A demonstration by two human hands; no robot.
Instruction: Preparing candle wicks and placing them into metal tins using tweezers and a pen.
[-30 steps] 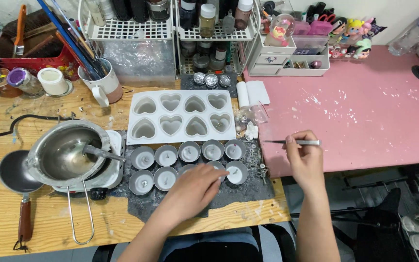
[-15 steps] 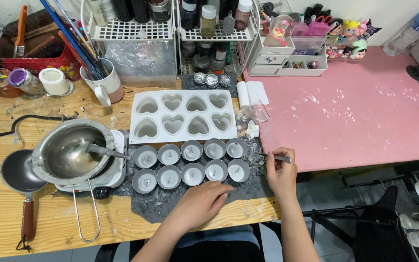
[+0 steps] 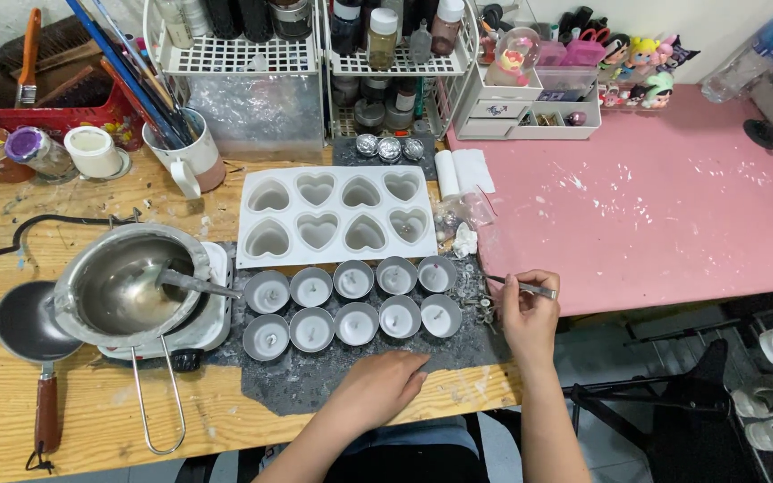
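— What's each hand doing?

— The right hand [image 3: 530, 317] pinches slim metal tweezers [image 3: 522, 286] at the table's front edge, just right of the dark mat [image 3: 315, 380]. The left hand [image 3: 378, 385] lies flat on that mat, holding nothing.

— And the small metal cups [image 3: 355, 304]?

— Two rows on the mat, between the hands and the white heart mould [image 3: 337, 215], each with pale filling and a wick.

— Which step?

— Wick setting, I'd judge. Next calls for a steady reach with the tweezer tips over one cup, without nudging its neighbours
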